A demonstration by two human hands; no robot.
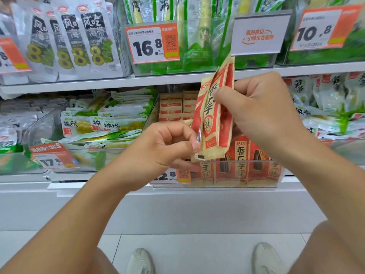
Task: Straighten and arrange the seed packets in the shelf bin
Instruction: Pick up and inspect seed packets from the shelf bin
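Your right hand [254, 109] and left hand [167, 147] both pinch the seed packets [213, 111] — square their edges, then lower them upright into the bin [237, 175].

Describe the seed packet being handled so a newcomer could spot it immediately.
Find the clear plastic shelf bin on the lower shelf, filled with red-and-tan seed packets. Just above its front edge, the tan paper seed packet with red panels is lifted out, the right hand gripping its upper part and the left hand pinching its lower edge. Unlike its neighbours standing in the bin, it is raised, tilted and seen nearly edge-on.
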